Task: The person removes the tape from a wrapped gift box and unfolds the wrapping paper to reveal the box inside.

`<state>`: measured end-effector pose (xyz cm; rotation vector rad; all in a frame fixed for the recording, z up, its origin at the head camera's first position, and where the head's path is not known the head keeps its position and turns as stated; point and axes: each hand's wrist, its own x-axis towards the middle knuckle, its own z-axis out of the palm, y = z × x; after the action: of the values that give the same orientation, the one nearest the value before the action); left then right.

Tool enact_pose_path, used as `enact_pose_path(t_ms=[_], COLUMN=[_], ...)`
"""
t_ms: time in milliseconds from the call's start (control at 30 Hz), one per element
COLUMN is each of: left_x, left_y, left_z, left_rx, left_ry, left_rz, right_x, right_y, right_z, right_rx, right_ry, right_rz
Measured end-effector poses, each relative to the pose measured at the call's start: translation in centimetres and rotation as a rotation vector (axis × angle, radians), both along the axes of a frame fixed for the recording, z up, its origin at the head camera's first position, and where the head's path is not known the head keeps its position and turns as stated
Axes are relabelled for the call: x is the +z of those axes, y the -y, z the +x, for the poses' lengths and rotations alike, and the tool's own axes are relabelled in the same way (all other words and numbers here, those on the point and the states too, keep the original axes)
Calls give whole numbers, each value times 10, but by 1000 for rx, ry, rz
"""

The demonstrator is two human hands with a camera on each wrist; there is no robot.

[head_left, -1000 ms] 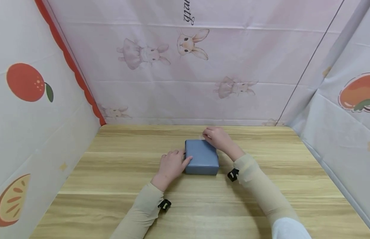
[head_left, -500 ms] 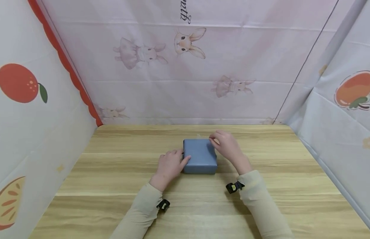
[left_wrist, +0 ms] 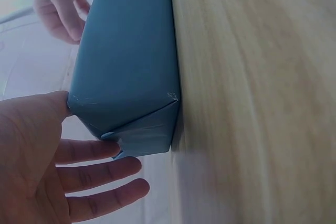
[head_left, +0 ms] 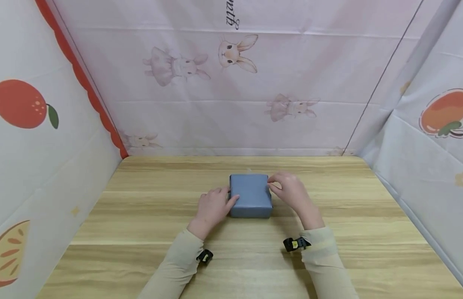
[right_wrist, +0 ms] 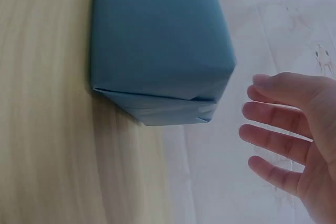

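A box wrapped in blue paper (head_left: 250, 191) sits on the wooden table. In the left wrist view its near end shows a folded paper flap (left_wrist: 147, 132). My left hand (head_left: 213, 207) rests at its left side, thumb on the top edge and index finger at the flap, the other fingers extended. My right hand (head_left: 291, 193) is beside the right edge, thumb and index fingertips close together. The right wrist view shows nothing between them, and that hand's other fingers spread apart from the box. On that end, a folded flap (right_wrist: 173, 111) has a shiny clear strip at its corner.
A small clear scrap (head_left: 249, 170) shows just behind the box. The wooden table (head_left: 160, 216) reaches to a rabbit-print cloth (head_left: 201, 124) at the back. Fruit-print cloths hang left (head_left: 41, 166) and right (head_left: 425, 166).
My right hand has moved from the box's back right corner toward me, down along its right edge. The left hand stays on the box, which has barely moved.
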<state>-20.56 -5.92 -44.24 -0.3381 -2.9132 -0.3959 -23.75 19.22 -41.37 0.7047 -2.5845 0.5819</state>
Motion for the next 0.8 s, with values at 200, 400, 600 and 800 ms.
enact_pose_path(t_ms=[200,400,600,800], left_x=[2,2,2,0], left_y=[-1,0,1,1], left_z=[0,-2,-4,-6], left_rx=[-6,-10,-10,-9], left_ry=[2,-2,-5,6], left_rz=[0,-2,7,14], right_x=[-6,-8,-7,-10], right_y=[4,7,9,10], right_z=[1,0,-2,-4], right_rx=[16,9,24,57], right_ry=[14,22,21,-35], right_rz=[68,85,79,84])
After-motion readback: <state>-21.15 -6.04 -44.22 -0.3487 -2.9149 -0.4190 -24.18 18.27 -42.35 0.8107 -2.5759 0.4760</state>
